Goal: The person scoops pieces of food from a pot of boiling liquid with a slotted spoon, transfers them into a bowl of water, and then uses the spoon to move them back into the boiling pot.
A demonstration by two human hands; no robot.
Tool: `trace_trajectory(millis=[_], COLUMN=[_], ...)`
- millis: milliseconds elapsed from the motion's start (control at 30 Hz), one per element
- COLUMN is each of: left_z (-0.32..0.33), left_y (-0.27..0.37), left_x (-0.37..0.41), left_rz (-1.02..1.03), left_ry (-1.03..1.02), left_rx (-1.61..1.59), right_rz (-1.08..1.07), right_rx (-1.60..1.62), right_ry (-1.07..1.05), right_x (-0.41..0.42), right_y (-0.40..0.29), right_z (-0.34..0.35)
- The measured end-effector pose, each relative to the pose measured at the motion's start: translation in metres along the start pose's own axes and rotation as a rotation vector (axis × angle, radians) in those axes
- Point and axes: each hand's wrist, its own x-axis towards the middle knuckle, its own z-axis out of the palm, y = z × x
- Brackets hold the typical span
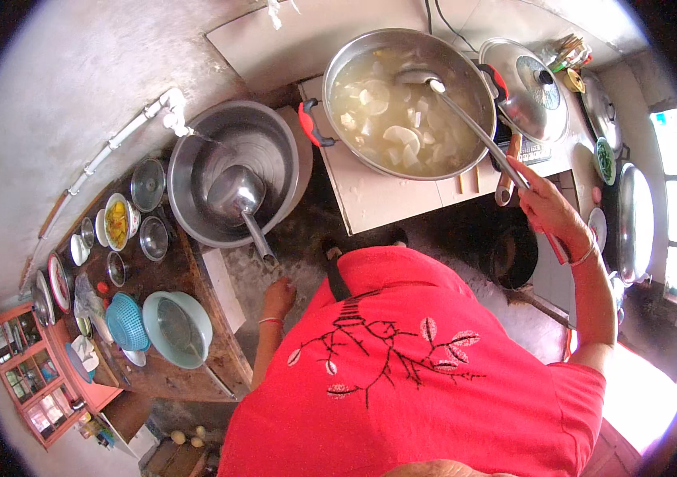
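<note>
My right hand (pixel 547 203) grips the long metal handle of a ladle (pixel 476 122). The ladle's bowl is partly sunk in a cloudy broth with pale, thin vegetable slices (pixel 401 137). This broth fills much of a wide steel pot (pixel 338 156) with red and black side handles, on a tiled counter (pixel 368 206). My left hand (pixel 279 297) hangs low beside my body, its fingers mostly hidden from view. Just above it is the handle end of a metal dipper (pixel 237 189), which rests inside a large metal basin (pixel 186 206).
A white pipe with a tap (pixel 176 116) reaches over the basin. A lid with a glass window (pixel 535 89) leans right of the pot. The wooden table (pixel 171 262) at left holds bowls, a blue basket (pixel 126 322) and a pale basin with a strainer (pixel 177 331).
</note>
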Motion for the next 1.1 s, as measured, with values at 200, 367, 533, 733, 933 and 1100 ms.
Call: trace_trajectory(millis=[200,367,533,733,933,1100], left_z=[-0.004,0.013,0.017,0.008,0.002,0.004], left_y=[0.011,-0.01,-0.011,-0.014,-0.015,-0.014], left_x=[-0.009,0.003,0.017,0.028,0.034,0.033], left_rz=[-0.035,0.045,0.013,0.081,0.131,0.133], left_ry=[-0.037,-0.034,-0.054,-0.054,-0.044,-0.055], left_rx=[-0.028,0.035,0.043,0.011,-0.027,-0.014], right_rz=[0.152,0.323,0.374,0.353,0.196,0.188], right_rx=[0.377,0.688,0.853,0.878,0.629,0.443], right_ry=[-0.056,-0.086,-0.11,-0.148,-0.082,-0.072], right_x=[-0.024,-0.057,-0.074,-0.09,-0.098,-0.127], right_y=[0.013,-0.012,-0.01,-0.036,-0.048,-0.051], right_z=[-0.014,-0.004,0.009,0.039,0.057,0.052])
